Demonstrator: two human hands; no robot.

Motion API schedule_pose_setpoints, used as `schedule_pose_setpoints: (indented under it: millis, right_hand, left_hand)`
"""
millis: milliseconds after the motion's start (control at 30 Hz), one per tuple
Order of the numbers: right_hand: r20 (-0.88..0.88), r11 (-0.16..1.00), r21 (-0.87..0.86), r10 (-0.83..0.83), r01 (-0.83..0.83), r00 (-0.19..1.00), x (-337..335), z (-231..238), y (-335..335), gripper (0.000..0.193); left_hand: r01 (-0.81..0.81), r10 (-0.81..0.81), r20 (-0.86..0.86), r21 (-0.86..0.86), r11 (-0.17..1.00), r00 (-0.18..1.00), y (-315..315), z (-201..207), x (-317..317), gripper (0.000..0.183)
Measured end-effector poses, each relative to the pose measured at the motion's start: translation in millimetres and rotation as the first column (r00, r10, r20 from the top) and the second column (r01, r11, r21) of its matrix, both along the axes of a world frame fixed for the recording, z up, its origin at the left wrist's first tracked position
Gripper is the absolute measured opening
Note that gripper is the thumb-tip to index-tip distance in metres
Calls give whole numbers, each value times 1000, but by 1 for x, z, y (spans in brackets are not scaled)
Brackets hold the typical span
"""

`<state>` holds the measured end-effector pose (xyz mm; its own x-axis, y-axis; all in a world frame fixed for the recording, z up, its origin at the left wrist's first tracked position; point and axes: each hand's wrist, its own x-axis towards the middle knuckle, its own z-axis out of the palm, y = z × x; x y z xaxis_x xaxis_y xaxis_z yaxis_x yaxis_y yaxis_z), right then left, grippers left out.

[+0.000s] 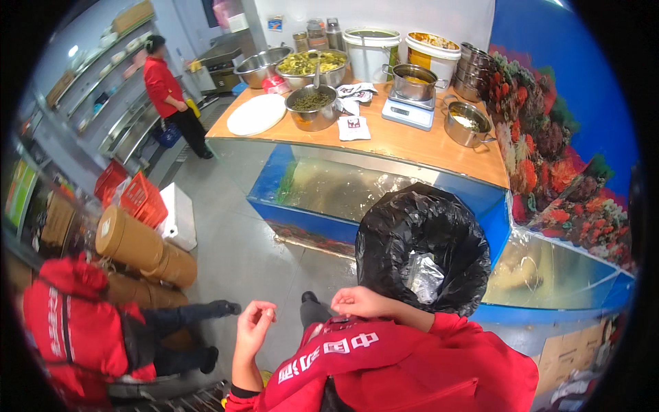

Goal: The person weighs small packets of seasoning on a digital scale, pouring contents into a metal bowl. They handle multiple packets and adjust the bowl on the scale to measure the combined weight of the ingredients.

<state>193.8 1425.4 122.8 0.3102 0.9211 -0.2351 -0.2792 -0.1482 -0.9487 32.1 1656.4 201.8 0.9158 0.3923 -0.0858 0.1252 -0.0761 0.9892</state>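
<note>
My left hand (pixel 255 331) is raised in front of my body over the grey floor, fingers curled in toward the thumb. My right hand (pixel 360 302) is at chest height near the bin, its fingers bent together in a pinch. Anything between the fingers of either hand is too small or hidden to make out. Just beyond my right hand stands a bin lined with a black plastic bag (pixel 384 233), with a crumpled silvery wrapper (pixel 425 278) inside. My right forearm crosses in front of the bin's near side.
Ahead, a wooden counter (pixel 268 144) bears a steel pot of dark green food (pixel 312 103), a kitchen scale (pixel 408 113), white buckets (pixel 371 58) and a round white board (pixel 256 115). Below is a glass tank (pixel 322 185). One person (pixel 165 86) stands far left; another (pixel 75 323) is near left.
</note>
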Motion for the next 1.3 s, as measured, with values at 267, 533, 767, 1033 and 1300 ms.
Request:
schedule_pose_setpoints:
  millis: [267, 533, 767, 1033, 1300]
  right_hand:
    - [187, 868, -63, -474, 492, 861, 77, 27, 62, 15]
    - [114, 595, -82, -791, 800, 601, 99, 42, 45, 15]
    - [196, 434, 249, -898, 866, 394, 203, 59, 22, 20]
    - [134, 375, 297, -927, 878, 350, 303, 82, 1, 21]
    - [184, 338, 224, -936, 914, 301, 333, 80, 3, 21]
  left_hand:
    - [518, -596, 124, 377, 768, 793, 114, 48, 189, 8]
    - [670, -888, 176, 599, 439, 425, 71, 59, 341, 11]
    - [341, -910, 125, 900, 272, 396, 21, 35, 427, 21]
    - [393, -907, -162, 920, 4, 389, 7, 16, 505, 29]
    - [435, -983, -89, 900, -9, 163, 4, 12, 541, 23]
